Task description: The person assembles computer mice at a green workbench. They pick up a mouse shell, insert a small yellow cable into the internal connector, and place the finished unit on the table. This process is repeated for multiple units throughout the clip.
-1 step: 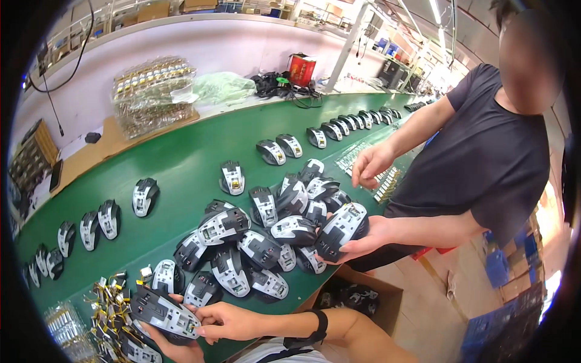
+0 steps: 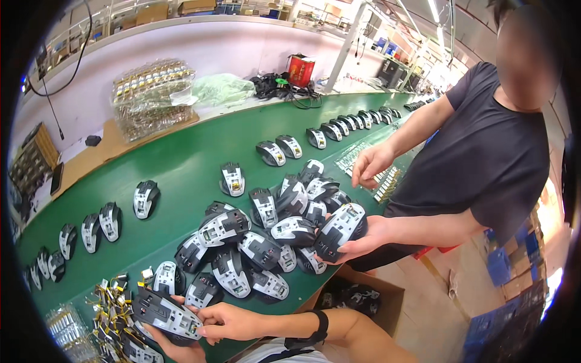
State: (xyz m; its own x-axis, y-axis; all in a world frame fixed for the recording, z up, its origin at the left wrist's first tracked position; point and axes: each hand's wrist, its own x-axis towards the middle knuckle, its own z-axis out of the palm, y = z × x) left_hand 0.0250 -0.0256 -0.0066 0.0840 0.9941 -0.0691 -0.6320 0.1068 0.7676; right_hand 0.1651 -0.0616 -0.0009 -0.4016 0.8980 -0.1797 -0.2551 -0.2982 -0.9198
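Observation:
My left hand [image 2: 180,349] cradles a black and white computer mouse [image 2: 166,314] from below, its underside facing up with an open battery bay. My right hand [image 2: 227,321] grips the bay end of the same mouse, thumb on top and fingers curled by its side. Close beyond lies a heap of similar mice [image 2: 231,273], mostly bottom up. Left of the held mouse are small battery cells with yellow tape and wires [image 2: 112,308]. A co-worker's hand [image 2: 367,237] holds another mouse [image 2: 342,230] at the heap's right; their other hand [image 2: 373,164] hovers over the bench.
A row of mice [image 2: 145,199] runs along the green bench [image 2: 193,157]. Packed trays [image 2: 154,97] stand at the back, near a red tin [image 2: 301,71]. An open carton [image 2: 387,302] sits below the bench edge. The co-worker [image 2: 478,145] stands at the right.

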